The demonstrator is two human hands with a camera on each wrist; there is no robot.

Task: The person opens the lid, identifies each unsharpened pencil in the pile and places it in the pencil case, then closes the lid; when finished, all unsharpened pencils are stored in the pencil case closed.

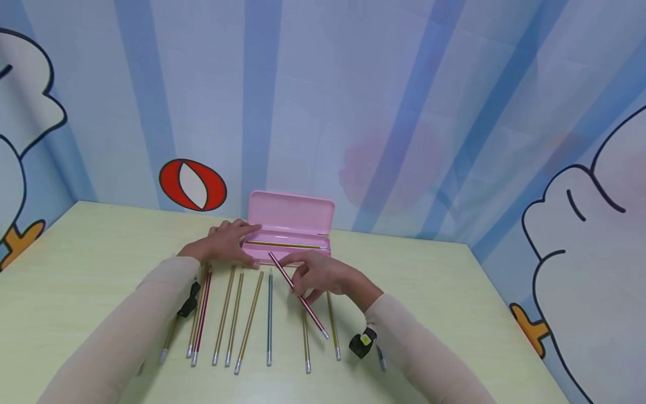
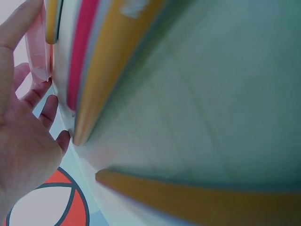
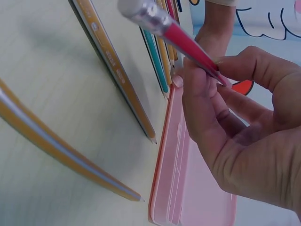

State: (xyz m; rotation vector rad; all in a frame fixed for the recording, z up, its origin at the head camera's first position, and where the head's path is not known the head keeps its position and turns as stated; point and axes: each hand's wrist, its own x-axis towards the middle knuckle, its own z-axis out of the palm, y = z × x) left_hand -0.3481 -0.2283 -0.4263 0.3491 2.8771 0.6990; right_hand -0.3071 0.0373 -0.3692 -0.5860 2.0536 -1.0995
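Note:
A pink pencil case [image 1: 291,213] stands with its lid up at the back of the table, one yellow pencil [image 1: 285,244] lying lengthwise inside. My left hand [image 1: 225,242] rests against the case's left end, thumb at the front corner and fingers spread. In the left wrist view, its fingers reach toward the pink case wall [image 2: 40,56]. A dark red striped pencil [image 1: 315,321] is pinched between the thumb and fingers of my right hand [image 1: 320,275], slanted in front of the case. The right wrist view shows its silver eraser end [image 3: 146,14] toward the camera.
Several pencils lie in a loose row before the case, including a teal one [image 1: 270,325], a red one [image 1: 202,320] and yellow ones [image 1: 248,325]. Another dark pencil end [image 1: 381,359] shows by the right sleeve. A patterned curtain [image 1: 303,101] hangs behind the table.

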